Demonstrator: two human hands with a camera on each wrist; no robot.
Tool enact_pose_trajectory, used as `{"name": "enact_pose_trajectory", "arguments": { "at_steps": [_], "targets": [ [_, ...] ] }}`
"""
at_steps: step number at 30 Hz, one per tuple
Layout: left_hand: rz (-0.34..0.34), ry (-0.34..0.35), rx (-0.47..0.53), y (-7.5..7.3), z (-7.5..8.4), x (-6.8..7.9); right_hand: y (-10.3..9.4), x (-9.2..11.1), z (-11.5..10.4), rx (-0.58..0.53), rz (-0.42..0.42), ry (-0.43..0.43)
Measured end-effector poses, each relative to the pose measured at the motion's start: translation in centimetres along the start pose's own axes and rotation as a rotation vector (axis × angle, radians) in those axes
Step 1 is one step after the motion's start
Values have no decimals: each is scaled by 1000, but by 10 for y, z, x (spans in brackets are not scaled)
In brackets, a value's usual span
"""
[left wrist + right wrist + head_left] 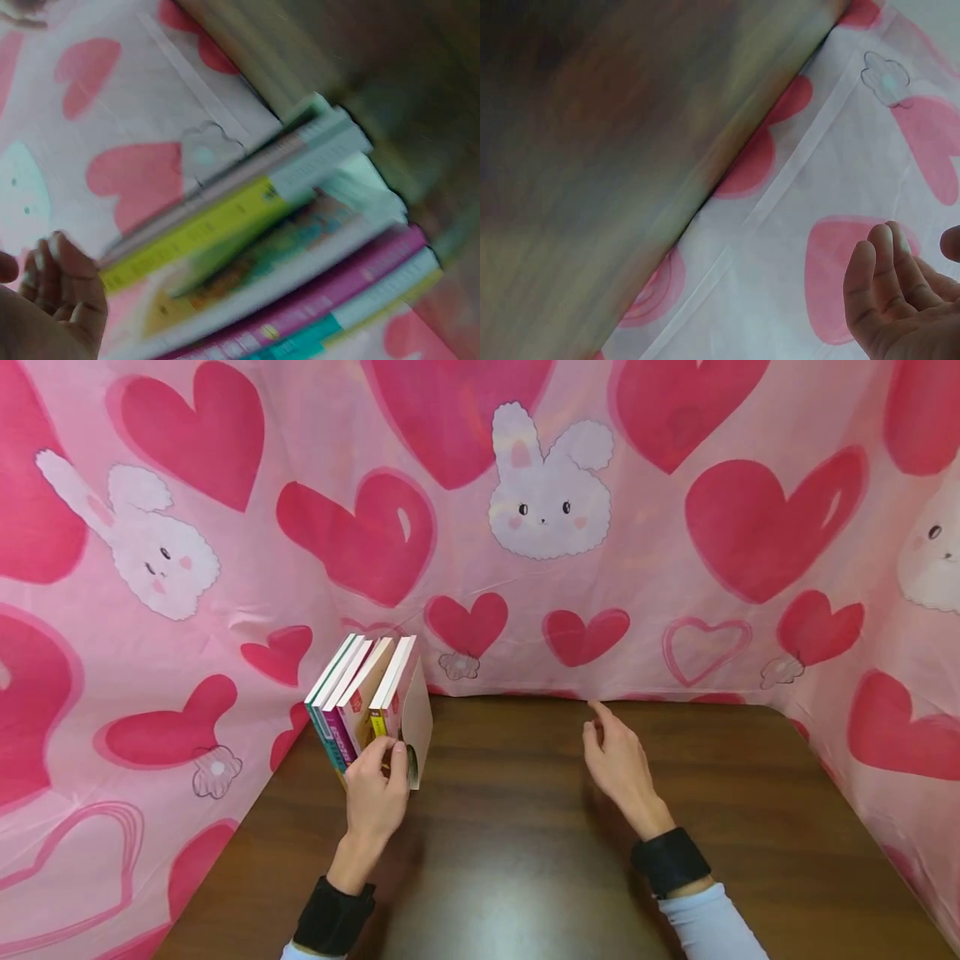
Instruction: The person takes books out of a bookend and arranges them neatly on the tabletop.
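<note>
A row of several books (367, 685) stands upright on the left of the table, spines towards me. Among them are a purple spine (292, 300), a teal one (285, 343) and a yellow one (195, 236). A wedge-shaped gap lies between the yellow book and the book with the decorated cover (255, 262). My left hand (378, 789) is right at the near side of the row, over the yellow spine's top end in the left wrist view. Its fingers are loosely bent, thumb apart from them. My right hand (621, 764) hovers over the table, fingers relaxed, holding nothing.
The brown wooden table (510, 860) runs up to a pink cloth (525, 585) printed with hearts and rabbits, hung at the back and both sides. Both wrists wear black bands (670, 862).
</note>
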State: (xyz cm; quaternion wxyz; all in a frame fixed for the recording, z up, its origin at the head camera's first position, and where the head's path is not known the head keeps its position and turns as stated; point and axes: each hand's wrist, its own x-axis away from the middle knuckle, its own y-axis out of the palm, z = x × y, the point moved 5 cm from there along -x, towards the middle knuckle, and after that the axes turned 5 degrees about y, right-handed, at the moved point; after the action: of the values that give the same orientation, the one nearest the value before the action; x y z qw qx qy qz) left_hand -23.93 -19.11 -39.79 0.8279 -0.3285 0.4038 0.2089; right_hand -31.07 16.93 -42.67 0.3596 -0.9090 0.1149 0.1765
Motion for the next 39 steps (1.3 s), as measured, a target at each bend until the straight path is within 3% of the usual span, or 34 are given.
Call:
{"name": "enact_pose_trajectory", "arguments": {
  "at_steps": [4,10,15,24,32,39],
  "targets": [
    [114,-4,-17,-23,-13,6,5,11,2,-9,-15,23],
    [251,-79,-120,-60,-32,6,12,17,0,-24,-18,22],
    [316,-144,-183,-75,-52,7,13,23,-1,-43,-12,28],
    [185,-308,-207,-66,-89,19,8,33,0,-61,13,15],
    [81,-317,-206,-60,-97,23,0,34,3,-71,6,49],
    [-35,-357,-196,-54,-100,18,-4,30,2,-72,12,40]
  ]
}}
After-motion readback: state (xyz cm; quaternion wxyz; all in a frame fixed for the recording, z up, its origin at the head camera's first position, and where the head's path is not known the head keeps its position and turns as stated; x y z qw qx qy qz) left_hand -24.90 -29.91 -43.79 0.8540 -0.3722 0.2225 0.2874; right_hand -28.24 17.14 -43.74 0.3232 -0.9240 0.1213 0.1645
